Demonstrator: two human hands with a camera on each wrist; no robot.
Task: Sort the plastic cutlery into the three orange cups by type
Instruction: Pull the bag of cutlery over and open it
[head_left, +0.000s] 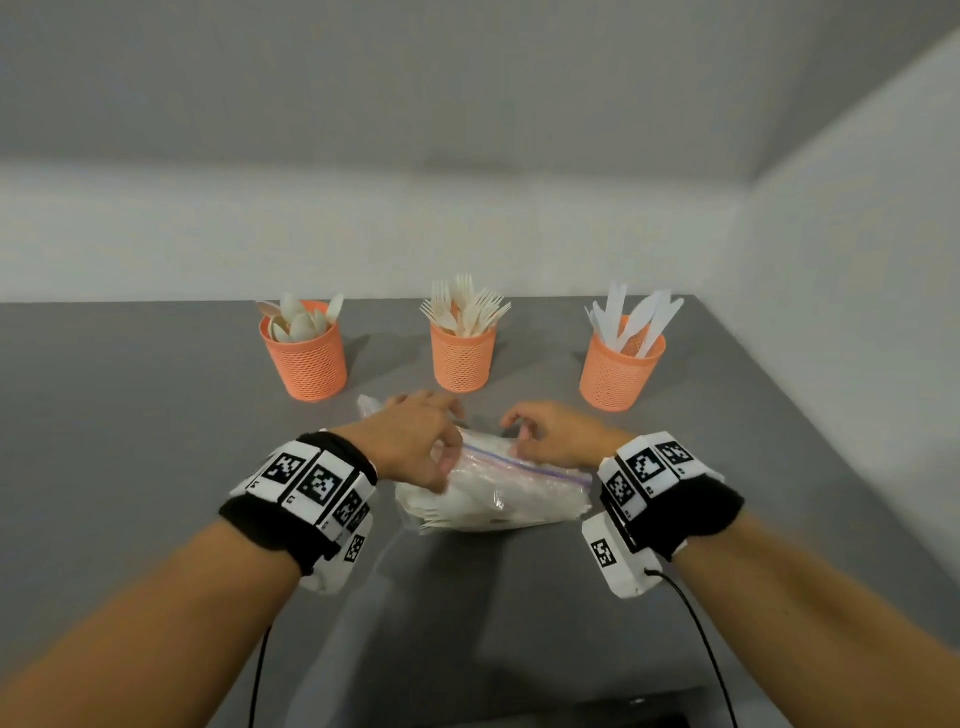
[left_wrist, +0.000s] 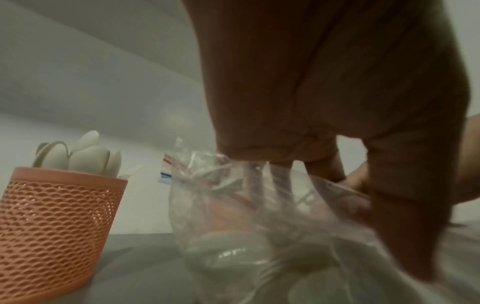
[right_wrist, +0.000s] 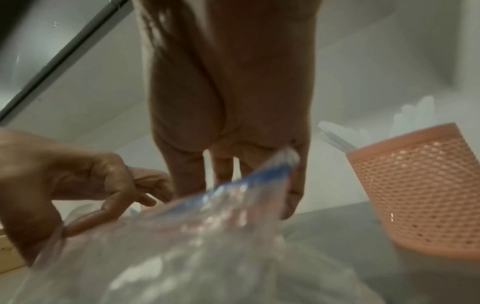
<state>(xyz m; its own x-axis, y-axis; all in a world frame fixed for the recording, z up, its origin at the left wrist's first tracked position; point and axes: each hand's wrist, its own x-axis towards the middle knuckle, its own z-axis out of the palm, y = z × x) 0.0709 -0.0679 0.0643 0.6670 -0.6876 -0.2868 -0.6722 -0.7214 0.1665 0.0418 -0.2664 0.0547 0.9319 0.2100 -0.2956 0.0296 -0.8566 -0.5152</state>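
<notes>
Three orange mesh cups stand in a row at the back of the grey table: the left cup (head_left: 304, 358) (left_wrist: 57, 226) holds spoons, the middle cup (head_left: 462, 361) forks, the right cup (head_left: 621, 369) (right_wrist: 420, 195) knives. In front of them lies a clear zip bag (head_left: 509, 493) (left_wrist: 259, 236) (right_wrist: 194, 246) with white cutlery inside. My left hand (head_left: 441, 452) (left_wrist: 345, 191) grips the bag's left end with curled fingers and thumb. My right hand (head_left: 522, 434) (right_wrist: 233, 174) pinches the blue zip edge (right_wrist: 246, 181) on the right side.
White walls close off the table (head_left: 156, 415) at the back and along the right. Black cables run from both wrist bands toward me. A dark object (head_left: 623, 719) sits at the near edge. Bare grey surface lies left of the spoon cup.
</notes>
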